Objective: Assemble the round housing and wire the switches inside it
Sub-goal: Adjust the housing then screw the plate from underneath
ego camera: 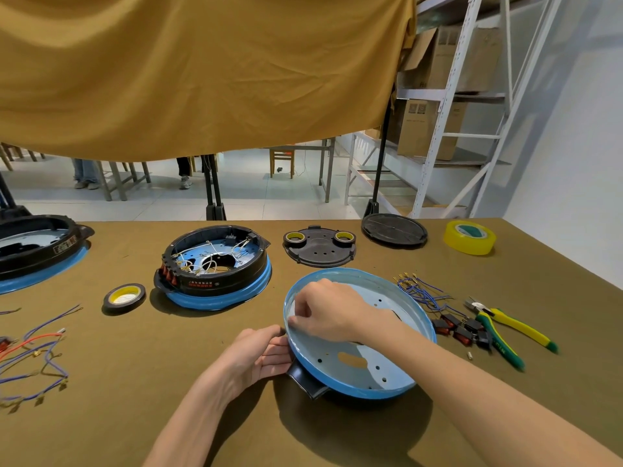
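1. The round housing, a blue-filmed pan with a black ring beneath it, sits tilted on the tabletop near the front, just right of centre, its open side up.
2. The left hand presses against the housing's left rim, fingers loosely curled round the edge, seemingly to brace it against sliding.
3. The right hand reaches inside, its fingers bunched and pinching at the inner wall by the left rim; whether they hold film or a small part I cannot tell.
4. The switches, black with red rockers, lie just right of the housing beside blue wires and yellow-green pliers, handy for wiring.
5. A finished wired unit stands behind, probably as a reference.
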Demonstrator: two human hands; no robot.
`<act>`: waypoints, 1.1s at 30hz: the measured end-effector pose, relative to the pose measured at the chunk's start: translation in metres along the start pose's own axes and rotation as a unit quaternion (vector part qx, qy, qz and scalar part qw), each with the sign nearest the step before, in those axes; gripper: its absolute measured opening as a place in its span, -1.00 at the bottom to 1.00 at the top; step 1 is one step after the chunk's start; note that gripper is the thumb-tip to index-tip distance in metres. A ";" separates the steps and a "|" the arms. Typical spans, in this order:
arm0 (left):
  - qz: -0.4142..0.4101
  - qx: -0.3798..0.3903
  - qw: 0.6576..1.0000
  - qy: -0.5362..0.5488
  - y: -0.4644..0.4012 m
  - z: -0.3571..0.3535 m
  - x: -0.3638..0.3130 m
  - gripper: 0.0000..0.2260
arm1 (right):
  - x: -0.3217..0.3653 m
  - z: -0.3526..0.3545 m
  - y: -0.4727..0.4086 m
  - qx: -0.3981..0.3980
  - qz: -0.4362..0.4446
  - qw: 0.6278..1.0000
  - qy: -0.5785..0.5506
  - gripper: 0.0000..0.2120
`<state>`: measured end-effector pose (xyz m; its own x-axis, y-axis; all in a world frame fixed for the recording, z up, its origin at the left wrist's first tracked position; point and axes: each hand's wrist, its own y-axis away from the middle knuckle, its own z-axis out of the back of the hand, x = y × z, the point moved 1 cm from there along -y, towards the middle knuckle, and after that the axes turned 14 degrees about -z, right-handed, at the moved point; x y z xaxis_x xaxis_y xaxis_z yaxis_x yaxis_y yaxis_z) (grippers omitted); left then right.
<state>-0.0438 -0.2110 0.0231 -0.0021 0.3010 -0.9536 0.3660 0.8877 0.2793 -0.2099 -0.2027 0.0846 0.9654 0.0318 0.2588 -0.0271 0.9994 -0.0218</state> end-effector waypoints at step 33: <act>0.010 -0.021 0.997 -0.074 -0.010 -0.006 0.006 -0.49 | -0.121 0.020 0.086 -0.283 -0.311 0.892 -0.166 -0.82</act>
<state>-0.0529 -0.2163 0.0152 0.1438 0.2657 -0.9533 0.3262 0.8967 0.2992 -0.3345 -0.1205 0.0711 0.6152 -0.4307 0.6603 0.7131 0.6612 -0.2330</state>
